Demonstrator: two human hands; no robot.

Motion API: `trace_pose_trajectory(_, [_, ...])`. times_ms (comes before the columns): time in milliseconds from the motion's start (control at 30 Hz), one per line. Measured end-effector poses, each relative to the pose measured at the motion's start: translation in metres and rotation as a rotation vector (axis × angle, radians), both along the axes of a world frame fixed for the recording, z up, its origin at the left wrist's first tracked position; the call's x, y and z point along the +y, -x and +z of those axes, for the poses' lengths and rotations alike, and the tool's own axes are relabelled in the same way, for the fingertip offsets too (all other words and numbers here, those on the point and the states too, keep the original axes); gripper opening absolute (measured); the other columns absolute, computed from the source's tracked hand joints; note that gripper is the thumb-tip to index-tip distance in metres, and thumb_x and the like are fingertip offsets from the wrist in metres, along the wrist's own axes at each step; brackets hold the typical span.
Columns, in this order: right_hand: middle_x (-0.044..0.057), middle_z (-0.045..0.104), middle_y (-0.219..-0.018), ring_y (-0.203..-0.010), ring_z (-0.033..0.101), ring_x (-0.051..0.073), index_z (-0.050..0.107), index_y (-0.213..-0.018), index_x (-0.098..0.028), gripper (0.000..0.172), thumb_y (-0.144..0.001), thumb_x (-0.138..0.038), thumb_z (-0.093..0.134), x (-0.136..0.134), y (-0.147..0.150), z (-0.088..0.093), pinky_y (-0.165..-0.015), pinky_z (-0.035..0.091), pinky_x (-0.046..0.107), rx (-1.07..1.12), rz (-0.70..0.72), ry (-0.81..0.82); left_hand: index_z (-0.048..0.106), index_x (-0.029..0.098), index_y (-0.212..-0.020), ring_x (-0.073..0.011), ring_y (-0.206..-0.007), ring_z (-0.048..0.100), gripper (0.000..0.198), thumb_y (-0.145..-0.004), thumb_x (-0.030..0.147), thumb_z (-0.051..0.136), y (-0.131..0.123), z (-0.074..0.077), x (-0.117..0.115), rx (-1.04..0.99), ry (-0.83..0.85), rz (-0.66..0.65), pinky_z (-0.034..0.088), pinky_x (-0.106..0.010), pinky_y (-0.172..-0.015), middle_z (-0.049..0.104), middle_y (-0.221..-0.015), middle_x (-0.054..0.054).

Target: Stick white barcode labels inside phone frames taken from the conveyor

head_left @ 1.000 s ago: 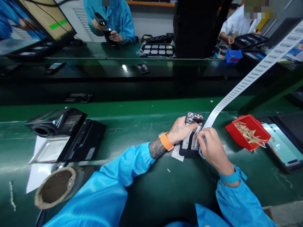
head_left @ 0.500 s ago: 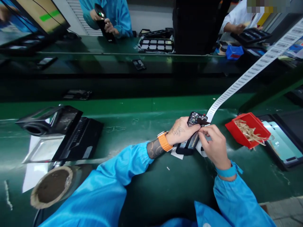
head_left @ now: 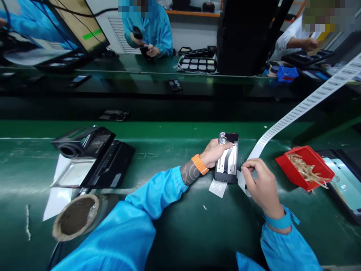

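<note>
My left hand (head_left: 216, 152) is closed round the left edge of an opened phone (head_left: 227, 160), thumb lying across its upper part. Inside it show a circuit board at the top, silvery panels and a dark flex strip down the middle. To the right of the phone is my right hand (head_left: 261, 180), apart from it, thumb and forefinger pinched. Whatever sits between those fingertips is too small to make out. A long strip of barcode labels (head_left: 265, 139) comes down from the upper right and passes behind the pinched fingers. Under the phone's lower end lies a small whitish sheet (head_left: 218, 188).
A red bin (head_left: 304, 182) of tan strips stands at right, beside a tray with pale-blue panels (head_left: 342, 180). At left are a black device with a round opening (head_left: 70, 150) and a round container (head_left: 76, 218). Co-workers sit across the bench, beyond a dark channel holding phone parts (head_left: 114, 114).
The phone has turned more upright, its inside now facing me. My right hand has come off the phone, leaving a gap between them. The whole view has shifted somewhat.
</note>
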State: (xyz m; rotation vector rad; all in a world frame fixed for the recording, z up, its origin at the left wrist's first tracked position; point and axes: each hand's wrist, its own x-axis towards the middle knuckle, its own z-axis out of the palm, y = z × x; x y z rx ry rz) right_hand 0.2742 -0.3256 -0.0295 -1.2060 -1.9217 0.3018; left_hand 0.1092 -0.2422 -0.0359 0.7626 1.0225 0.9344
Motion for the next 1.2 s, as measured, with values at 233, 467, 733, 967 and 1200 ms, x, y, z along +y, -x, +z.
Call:
trace_pose_trajectory(233, [0.003,0.059,-0.086,-0.075,0.057,0.020,0.062,-0.098,-0.021,0.008,-0.093,-0.017,0.058,0.009,-0.003,-0.010,-0.070,0.048,0.033,-0.029,-0.065,-0.031,0.074,0.016,-0.092,-0.0169,-0.079,0.062,0.020,-0.083,0.031,0.064,-0.003,0.011,-0.024,0.458,-0.452,-0.231,0.047,-0.024,-0.072,0.070,-0.083,-0.002])
trace_pose_trajectory(467, [0.004,0.057,-0.082,-0.079,0.057,0.023,0.056,-0.086,-0.022,0.012,-0.097,-0.020,0.052,0.012,-0.006,-0.017,-0.072,0.044,0.037,-0.172,-0.066,-0.045,0.075,0.016,-0.091,-0.0161,-0.071,0.059,0.021,-0.084,0.028,0.059,-0.002,0.019,-0.027,0.596,-0.548,-0.262,0.042,-0.024,-0.065,0.067,-0.076,-0.001])
trace_pose_trajectory(733, [0.003,0.055,-0.085,-0.077,0.055,0.019,0.051,-0.085,-0.022,0.018,-0.102,-0.022,0.047,-0.006,-0.008,0.006,-0.067,0.045,0.033,0.045,0.309,0.261,0.066,0.013,-0.083,-0.0105,-0.060,0.054,0.007,-0.079,0.019,0.066,0.002,0.004,0.001,0.104,-0.095,-0.034,0.042,-0.023,-0.060,0.061,-0.069,0.001])
trace_pose_trajectory(967, [0.003,0.064,-0.082,-0.066,0.061,0.017,0.052,-0.087,-0.022,0.012,-0.097,-0.024,0.060,-0.010,-0.002,0.013,-0.056,0.050,0.029,0.545,0.035,0.117,0.065,0.012,-0.085,-0.0249,-0.079,0.068,0.027,-0.082,0.038,0.056,0.005,0.010,0.002,-0.531,0.247,-0.238,0.053,-0.039,-0.077,0.068,-0.080,-0.011])
trace_pose_trajectory(1200, [0.003,0.067,-0.079,-0.068,0.065,0.020,0.061,-0.100,-0.023,0.006,-0.096,-0.022,0.056,-0.004,0.013,0.002,-0.064,0.053,0.031,0.007,-0.107,-0.051,0.060,0.018,-0.075,-0.0182,-0.063,0.060,0.075,-0.081,0.089,0.035,-0.015,0.009,-0.024,-0.422,0.222,-0.389,0.048,-0.029,-0.060,0.061,-0.067,-0.007])
